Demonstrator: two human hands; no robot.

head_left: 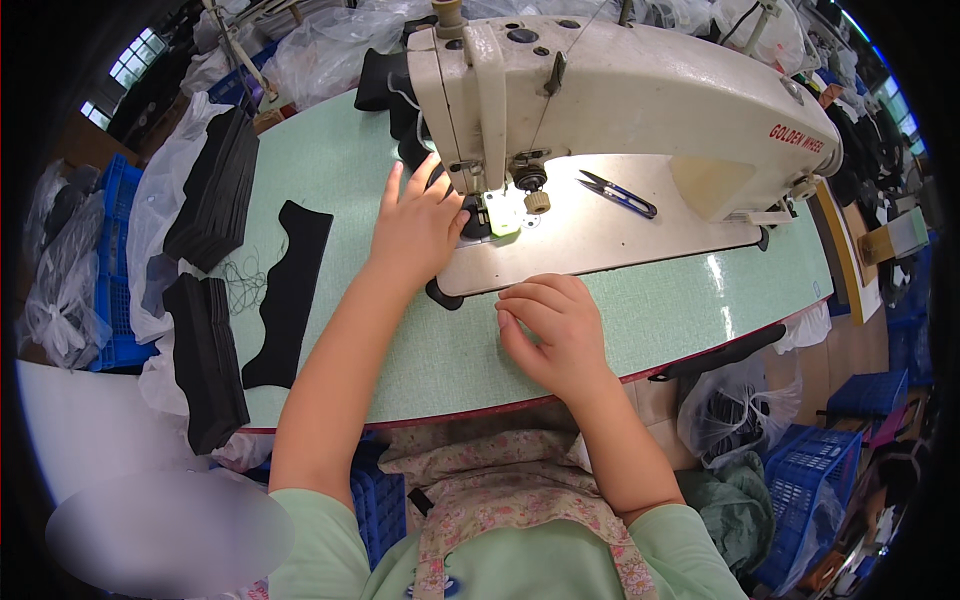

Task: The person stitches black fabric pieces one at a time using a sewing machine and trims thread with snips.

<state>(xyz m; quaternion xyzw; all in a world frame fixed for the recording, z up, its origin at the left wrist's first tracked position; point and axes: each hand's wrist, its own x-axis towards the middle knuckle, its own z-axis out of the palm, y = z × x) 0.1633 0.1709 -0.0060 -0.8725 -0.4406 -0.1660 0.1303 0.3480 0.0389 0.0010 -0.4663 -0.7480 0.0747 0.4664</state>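
Note:
A cream sewing machine [620, 75] stands on a pale green table. My left hand [415, 225] lies flat beside its needle area, fingers spread, their tips against a black fabric piece [411, 150]. That fabric runs back behind the machine head, and part of it is hidden by my hand and the machine. The thumb is close to the presser foot [480, 215]. In front of the metal machine bed [600, 240], my right hand [555, 330] rests with curled fingers, thumb near the index finger; anything pinched there is too small or hidden to see.
Blue-handled thread snips [618, 194] lie on the machine bed. Left of my forearm are a single wavy-edged black piece [290, 290], loose thread [243, 287] and two stacks of black pieces [215, 190]. Blue crates [815, 470] and plastic bags [740, 405] stand around the table.

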